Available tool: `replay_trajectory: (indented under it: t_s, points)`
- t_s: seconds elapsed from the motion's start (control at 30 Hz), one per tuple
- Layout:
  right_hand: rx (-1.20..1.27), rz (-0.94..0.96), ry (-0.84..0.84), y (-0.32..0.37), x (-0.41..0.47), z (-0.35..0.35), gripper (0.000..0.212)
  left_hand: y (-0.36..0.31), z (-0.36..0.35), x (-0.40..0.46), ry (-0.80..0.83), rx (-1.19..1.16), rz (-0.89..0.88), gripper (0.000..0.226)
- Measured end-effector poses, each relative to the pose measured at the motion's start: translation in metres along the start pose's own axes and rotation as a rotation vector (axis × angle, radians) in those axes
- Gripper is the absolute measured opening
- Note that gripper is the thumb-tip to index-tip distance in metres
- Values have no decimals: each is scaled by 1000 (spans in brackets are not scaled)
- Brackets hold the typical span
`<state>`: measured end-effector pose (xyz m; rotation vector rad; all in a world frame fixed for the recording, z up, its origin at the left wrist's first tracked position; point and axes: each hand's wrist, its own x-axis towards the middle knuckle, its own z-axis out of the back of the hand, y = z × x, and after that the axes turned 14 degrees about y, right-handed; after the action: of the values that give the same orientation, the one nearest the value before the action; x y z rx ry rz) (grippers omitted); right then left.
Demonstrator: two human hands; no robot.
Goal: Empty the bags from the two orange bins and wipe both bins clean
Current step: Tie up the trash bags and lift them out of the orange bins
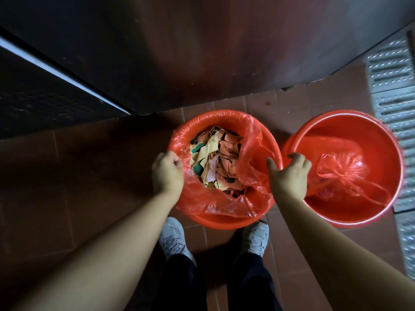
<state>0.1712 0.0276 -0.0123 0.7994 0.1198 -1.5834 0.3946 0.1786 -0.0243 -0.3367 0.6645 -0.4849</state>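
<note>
Bag-lifting is underway: my left hand (pixel 167 173) pinches the full liner (pixel 251 153) at the bin (pixel 215 222) rim, my right hand (pixel 289 176) spread loose, which must gather the far edge next.

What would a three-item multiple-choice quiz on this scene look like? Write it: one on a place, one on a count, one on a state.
1. Where is the tied bag?
A. On the floor
B. In the right bin
C. In the left bin

2. How many bins show?
A. One
B. Two
C. Three

3. How is the left bin's liner?
A. Open, with scraps showing
B. Knotted shut
C. Missing

Answers:
1 B, the knotted bag lies inside the right bin.
2 B, two bins stand side by side.
3 A, the left hand grips its open edge; the right hand reaches in, fingers spread.
</note>
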Motion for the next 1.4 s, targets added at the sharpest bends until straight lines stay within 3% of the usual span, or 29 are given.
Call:
replay_trajectory:
  t_s: [0.1,0.23,0.33,0.4,0.53,0.63,0.73,0.8,0.93,1.07,1.27,1.4]
  points:
    - [43,54,126,-2,4,2,38,-25,-10,-6,74,73,-166,10]
    - [38,118,138,8,-5,5,25,-48,-27,-22,247,233,-443,9]
    - [16,179,162,13,-13,9,22,-47,-21,-29,194,271,-527,14]
    - [3,187,188,17,-17,12,21,-41,-9,-30,57,169,-399,19]
    - [8,170,237,21,-20,20,20,-19,16,-19,-70,22,77,41]
    - [37,130,296,22,-18,27,21,-12,24,-3,64,-102,244,57]
    - [69,89,386,23,-17,31,21,-18,22,7,229,-271,293,46]
    - [85,82,423,24,-17,35,19,-23,23,8,198,-401,347,40]
    - [215,70,375,34,-15,51,19,-39,34,1,146,-632,316,35]
    - [435,64,335,59,-14,73,19,-52,52,-8,231,-485,183,42]
    - [608,64,442,86,-20,92,12,-82,82,-20,300,-520,28,15]
    - [738,-11,601,76,-35,104,17,-87,97,-39,326,-586,109,15]
